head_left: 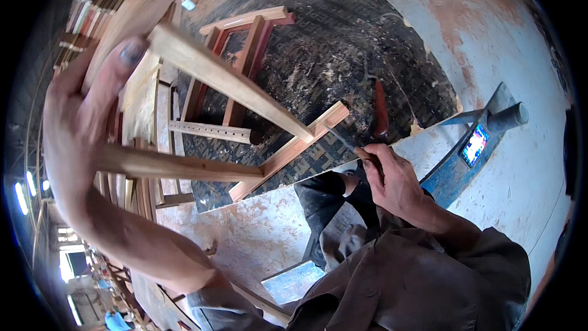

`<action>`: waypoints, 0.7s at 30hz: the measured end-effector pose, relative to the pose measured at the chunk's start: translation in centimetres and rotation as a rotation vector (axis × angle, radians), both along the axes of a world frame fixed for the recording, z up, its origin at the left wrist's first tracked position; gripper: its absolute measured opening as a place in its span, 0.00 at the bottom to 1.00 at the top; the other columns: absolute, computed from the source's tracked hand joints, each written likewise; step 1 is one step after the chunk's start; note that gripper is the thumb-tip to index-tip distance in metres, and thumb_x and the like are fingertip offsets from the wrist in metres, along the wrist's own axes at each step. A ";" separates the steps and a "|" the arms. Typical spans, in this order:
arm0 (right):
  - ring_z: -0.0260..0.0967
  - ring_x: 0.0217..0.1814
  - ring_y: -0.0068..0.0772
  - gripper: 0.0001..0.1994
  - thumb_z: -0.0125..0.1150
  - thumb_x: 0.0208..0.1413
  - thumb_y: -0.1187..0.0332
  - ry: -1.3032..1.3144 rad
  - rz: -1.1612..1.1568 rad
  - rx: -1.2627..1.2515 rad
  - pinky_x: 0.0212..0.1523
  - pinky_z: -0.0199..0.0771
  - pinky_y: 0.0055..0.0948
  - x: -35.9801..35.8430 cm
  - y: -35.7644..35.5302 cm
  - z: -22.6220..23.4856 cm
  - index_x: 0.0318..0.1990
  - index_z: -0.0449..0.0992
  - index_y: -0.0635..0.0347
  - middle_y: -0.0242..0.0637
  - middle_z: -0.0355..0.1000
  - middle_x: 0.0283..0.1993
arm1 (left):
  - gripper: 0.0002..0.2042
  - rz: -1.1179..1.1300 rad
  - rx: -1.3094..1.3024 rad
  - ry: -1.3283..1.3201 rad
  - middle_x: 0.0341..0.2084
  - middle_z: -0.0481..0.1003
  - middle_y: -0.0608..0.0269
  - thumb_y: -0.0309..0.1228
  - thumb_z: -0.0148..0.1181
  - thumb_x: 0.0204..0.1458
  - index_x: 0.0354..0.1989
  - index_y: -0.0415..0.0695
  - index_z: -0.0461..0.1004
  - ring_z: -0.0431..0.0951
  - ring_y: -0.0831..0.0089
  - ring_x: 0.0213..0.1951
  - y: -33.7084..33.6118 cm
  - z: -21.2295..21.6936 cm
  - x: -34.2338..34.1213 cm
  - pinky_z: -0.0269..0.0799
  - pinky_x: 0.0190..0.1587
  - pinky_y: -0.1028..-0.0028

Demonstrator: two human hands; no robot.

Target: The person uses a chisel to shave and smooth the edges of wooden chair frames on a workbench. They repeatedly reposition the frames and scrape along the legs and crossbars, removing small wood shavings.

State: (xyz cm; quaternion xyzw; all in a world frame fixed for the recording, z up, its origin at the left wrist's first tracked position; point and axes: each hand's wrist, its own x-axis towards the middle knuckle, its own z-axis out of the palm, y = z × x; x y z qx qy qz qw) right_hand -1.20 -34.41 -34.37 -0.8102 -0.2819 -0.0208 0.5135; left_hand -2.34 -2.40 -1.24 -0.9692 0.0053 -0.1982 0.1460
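Observation:
At the left, my left hand [79, 116] is curled round the near end of a wooden frame, its thumb by the upper leg. Two tapered legs, an upper wooden leg [233, 86] and a lower wooden leg [184, 165], run from there to a short crosspiece [288, 153]. My right hand [392, 181] grips a slim chisel-like tool [344, 138] with a thin grey blade. Its tip meets the crosspiece beside the upper leg's joint, though firm contact is hard to judge.
Another wooden frame [245, 49] lies on the dark, worn board [324, 55]. A tool with a red-brown handle [380, 110] rests right of the crosspiece. A lit phone [474, 145] sits on a blue metal piece [450, 178] at the right. Stacked wood [101, 0] stands far left.

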 end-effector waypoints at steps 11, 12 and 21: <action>0.78 0.52 0.53 0.18 0.57 0.63 0.78 0.151 0.078 0.022 0.49 0.80 0.42 0.1 1.3 0.5 0.60 0.69 0.67 0.51 0.78 0.49 | 0.37 0.158 -0.269 -0.191 0.12 0.65 0.73 0.67 0.61 0.56 0.40 0.36 0.82 0.62 0.83 0.14 -2.9 -1.1 -1.3 0.53 0.18 0.76; 0.78 0.53 0.53 0.18 0.57 0.63 0.78 0.176 0.070 0.039 0.49 0.80 0.42 0.1 1.4 0.8 0.60 0.69 0.67 0.52 0.77 0.49 | 0.36 0.160 -0.318 -0.113 0.12 0.65 0.73 0.66 0.62 0.56 0.39 0.36 0.82 0.62 0.83 0.15 -3.4 -0.6 -1.1 0.53 0.18 0.76; 0.74 0.29 0.55 0.29 0.61 0.58 0.75 -0.060 0.099 -0.179 0.30 0.77 0.49 0.1 3.2 -0.2 0.69 0.70 0.56 0.48 0.73 0.35 | 0.35 0.210 -0.418 -0.044 0.13 0.66 0.71 0.65 0.63 0.56 0.38 0.35 0.84 0.64 0.81 0.18 -3.1 0.2 -0.4 0.56 0.23 0.74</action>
